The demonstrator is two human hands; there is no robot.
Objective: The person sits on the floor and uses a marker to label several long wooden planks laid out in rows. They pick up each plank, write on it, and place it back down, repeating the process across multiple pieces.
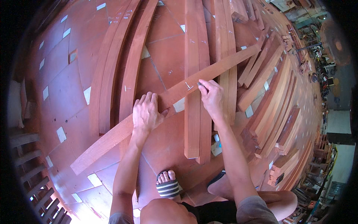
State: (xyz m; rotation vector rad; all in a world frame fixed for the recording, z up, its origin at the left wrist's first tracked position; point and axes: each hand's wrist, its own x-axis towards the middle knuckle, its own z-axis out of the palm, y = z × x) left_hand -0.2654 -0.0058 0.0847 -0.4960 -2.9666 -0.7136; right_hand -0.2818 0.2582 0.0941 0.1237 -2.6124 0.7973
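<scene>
A long, slightly curved reddish-brown wooden board (220, 66) lies slanting across other timbers, from lower left to upper right. My left hand (146, 114) grips it left of its middle, fingers over the top and thumb at the near edge. A white chalk-like mark (189, 86) shows on its face. Right beside that mark, my right hand (212, 95) is closed in a pinch by the board's near edge. A small dark tip shows at the fingertips; the rest of what they hold is hidden. Two straight beams (192, 130) run beneath the board.
Curved timbers (113, 67) with white marks lie at the left, on a red tiled floor (67, 93) with white insets. Several more planks (276, 93) are spread at the right. A slatted wooden piece (31, 171) stands at lower left. My sandalled foot (167, 183) is close by.
</scene>
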